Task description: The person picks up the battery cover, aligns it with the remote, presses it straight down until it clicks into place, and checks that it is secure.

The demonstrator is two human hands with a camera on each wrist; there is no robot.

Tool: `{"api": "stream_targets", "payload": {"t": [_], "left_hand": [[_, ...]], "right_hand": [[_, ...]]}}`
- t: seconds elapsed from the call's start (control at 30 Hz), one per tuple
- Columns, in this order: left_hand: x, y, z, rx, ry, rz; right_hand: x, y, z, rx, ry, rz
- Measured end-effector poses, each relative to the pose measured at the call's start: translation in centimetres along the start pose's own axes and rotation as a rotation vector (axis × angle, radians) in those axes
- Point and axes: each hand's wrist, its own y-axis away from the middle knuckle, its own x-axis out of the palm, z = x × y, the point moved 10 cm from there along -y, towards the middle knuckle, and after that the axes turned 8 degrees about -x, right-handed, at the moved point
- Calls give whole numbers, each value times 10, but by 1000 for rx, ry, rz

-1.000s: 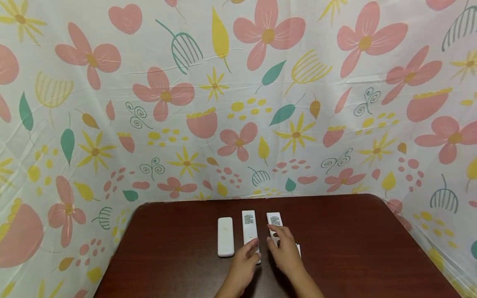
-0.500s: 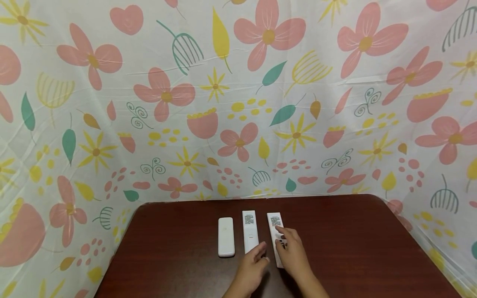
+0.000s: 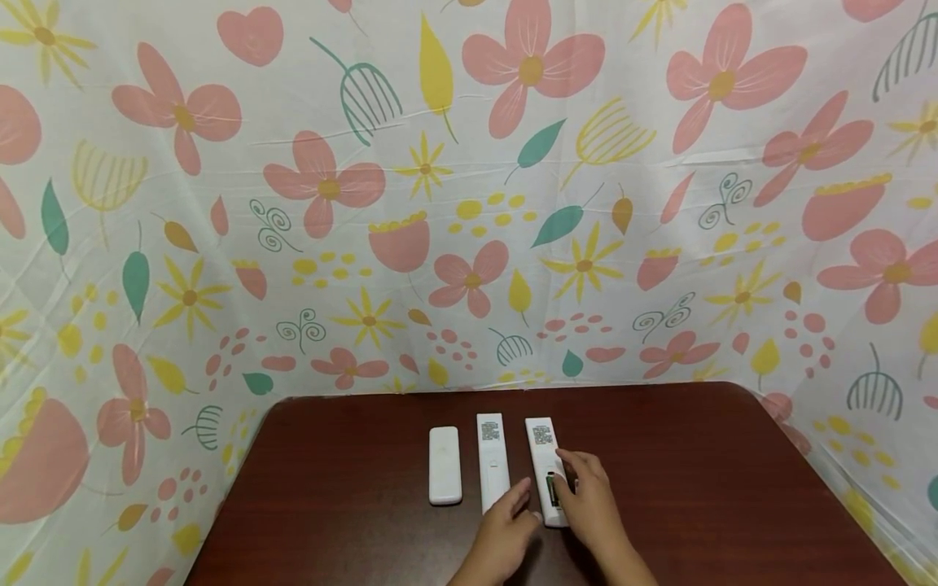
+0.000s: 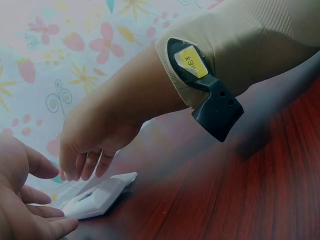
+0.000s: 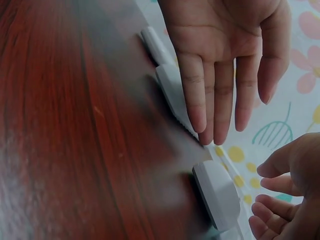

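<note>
Three white remote controls lie on the table, apart from one another. The right-hand remote (image 3: 541, 456) has a printed code label at its far end and an uncovered battery slot with green-and-black batteries (image 3: 552, 492) in it. My right hand (image 3: 589, 500) is over this remote's right side, thumb overlapping the slot and index fingertip at its edge. Its fingers hang loosely curved above the remote in the left wrist view. My left hand (image 3: 506, 529) holds nothing; its fingers stretch out near the lower end of the middle remote (image 3: 493, 460), covering that end.
To the left, a plain rounded remote (image 3: 444, 465) lies on the dark red-brown table (image 3: 330, 505). Behind the table's far edge hangs a white cloth (image 3: 469, 325) printed with flowers and leaves. A sleeve (image 4: 235, 45) and black wrist mount (image 4: 215, 105) cover the right forearm.
Both hands have shifted a little to the right. The right hand has drawn back toward the right, baring the batteries. A white edge seen beside it one second ago no longer shows.
</note>
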Motion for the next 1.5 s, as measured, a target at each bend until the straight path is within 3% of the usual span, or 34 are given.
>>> {"api": "stream_targets", "payload": {"t": [0.27,0.5,0.83,1.1,1.5], "left_hand": [[7,-2,2,-10,3,34],[9,-5,4,-25,-26,14],[15,-7,6,-42,-43,20],[17,-8,9,-63,-31,40],[19,-13,13,-99,-59,37]], "right_hand": [[-8,4,-5,11,51,-9],[-13,3,-19,52,88,32],[-9,7,-34,120,148,133],[-11,11,-41,122,203,129],[-2,11,-46,131,215,193]]}}
